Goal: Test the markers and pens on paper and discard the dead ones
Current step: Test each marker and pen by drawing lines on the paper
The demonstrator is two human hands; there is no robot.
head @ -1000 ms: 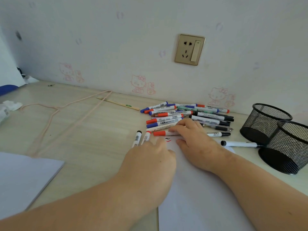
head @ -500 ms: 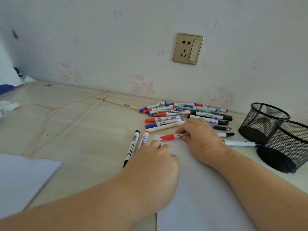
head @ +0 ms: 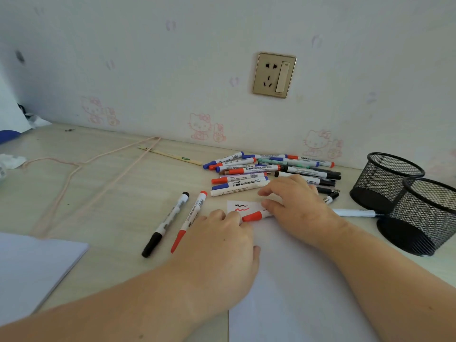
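A pale wall [head: 172,58] with cartoon-cat prints and a gold socket [head: 274,75] fills the upper frame; below it lies a light wood desk [head: 86,193]. White paper [head: 296,280] lies at lower centre, two mesh cups [head: 404,201] at right, a marker pile [head: 259,171] at centre. The right hand [head: 296,206] grips a red-capped marker [head: 254,215]; the left hand [head: 222,243] has its fingers curled at the cap.

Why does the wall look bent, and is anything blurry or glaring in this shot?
Head view: the wide-angle lens bows the wall's base line and stretches the forearms at the bottom edge. Light is soft and even, shadows faint, no hard glare. The squiggles on the paper and the red-capped marker are fairly sharp; print on the marker pile is only partly readable.
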